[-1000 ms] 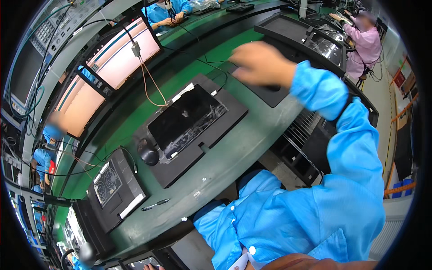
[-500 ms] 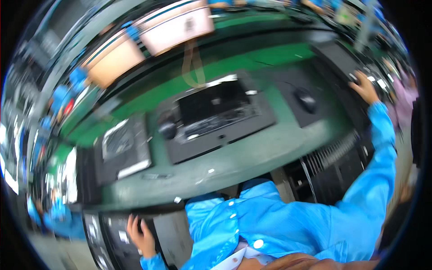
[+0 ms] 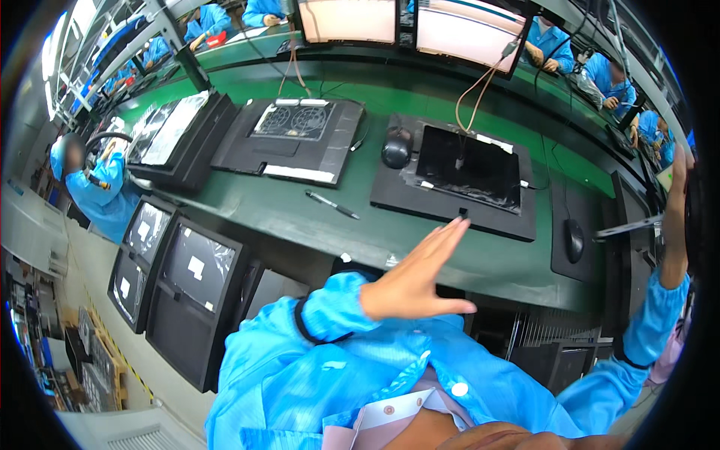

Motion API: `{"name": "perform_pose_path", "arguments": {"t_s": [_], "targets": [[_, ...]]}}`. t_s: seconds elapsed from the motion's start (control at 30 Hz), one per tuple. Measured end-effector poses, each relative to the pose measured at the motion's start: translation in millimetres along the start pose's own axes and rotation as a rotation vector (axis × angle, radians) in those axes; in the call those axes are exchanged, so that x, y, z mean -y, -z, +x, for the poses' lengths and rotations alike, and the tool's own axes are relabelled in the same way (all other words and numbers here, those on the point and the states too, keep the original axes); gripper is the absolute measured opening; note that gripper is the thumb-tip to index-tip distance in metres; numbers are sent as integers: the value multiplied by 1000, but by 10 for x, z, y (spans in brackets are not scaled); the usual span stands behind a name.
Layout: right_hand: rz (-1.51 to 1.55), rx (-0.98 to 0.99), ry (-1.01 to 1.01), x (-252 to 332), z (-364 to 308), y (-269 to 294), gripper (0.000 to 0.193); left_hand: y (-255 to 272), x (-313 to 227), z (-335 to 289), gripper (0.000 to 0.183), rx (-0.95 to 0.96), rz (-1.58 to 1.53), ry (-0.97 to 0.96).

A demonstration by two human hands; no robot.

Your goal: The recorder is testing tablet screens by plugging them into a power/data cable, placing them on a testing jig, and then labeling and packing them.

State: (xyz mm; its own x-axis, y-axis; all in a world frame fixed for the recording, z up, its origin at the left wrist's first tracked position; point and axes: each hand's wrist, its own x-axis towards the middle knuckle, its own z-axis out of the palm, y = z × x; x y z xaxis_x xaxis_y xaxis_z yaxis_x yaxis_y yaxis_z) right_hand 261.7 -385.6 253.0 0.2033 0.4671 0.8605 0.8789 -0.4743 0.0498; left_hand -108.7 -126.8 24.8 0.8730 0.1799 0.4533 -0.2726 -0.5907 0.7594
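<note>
My left hand (image 3: 420, 277) is held in front of my body, open, with fingers straight together and thumb apart; nothing is in it. Just beyond its fingertips lies a black foam tray (image 3: 420, 201) bearing a dark-screened flat panel (image 3: 469, 169) in clear film, a black mouse (image 3: 397, 147) on its left corner. At the far right rim my right hand (image 3: 675, 202) is raised, seen edge-on, its fingers stretched upward and partly lost in the dark border. Beside its palm sits a thin grey plate (image 3: 630, 226); whether they touch I cannot make out.
Left along the green bench (image 3: 300, 221) are a pen (image 3: 332, 204), another foam tray (image 3: 345, 154) and stacked black trays (image 3: 196, 154). A second mouse (image 3: 574, 241) rests at right. Monitors (image 3: 471, 30) stand behind; black cases (image 3: 193, 270) fill the lower left. Co-workers (image 3: 97, 187) sit around.
My left hand has risen from beside the black cases to in front of my body. My right hand has moved to the right rim. The view has turned and sharpened.
</note>
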Motion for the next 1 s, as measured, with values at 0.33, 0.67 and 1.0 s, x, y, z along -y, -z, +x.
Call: {"name": "perform_pose_path", "arguments": {"t_s": [0.33,0.67,1.0], "targets": [[1505,536,-110,3746,662,-2237,39,566,12,-1136,15,-659,-322,469],[214,834,797,4101,-441,-3965,19,1011,234,-2537,36,-707,-103,555],[1173,677,699,4312,8,-2084,28,1415,60,-2534,21,-559,-164,620]]}}
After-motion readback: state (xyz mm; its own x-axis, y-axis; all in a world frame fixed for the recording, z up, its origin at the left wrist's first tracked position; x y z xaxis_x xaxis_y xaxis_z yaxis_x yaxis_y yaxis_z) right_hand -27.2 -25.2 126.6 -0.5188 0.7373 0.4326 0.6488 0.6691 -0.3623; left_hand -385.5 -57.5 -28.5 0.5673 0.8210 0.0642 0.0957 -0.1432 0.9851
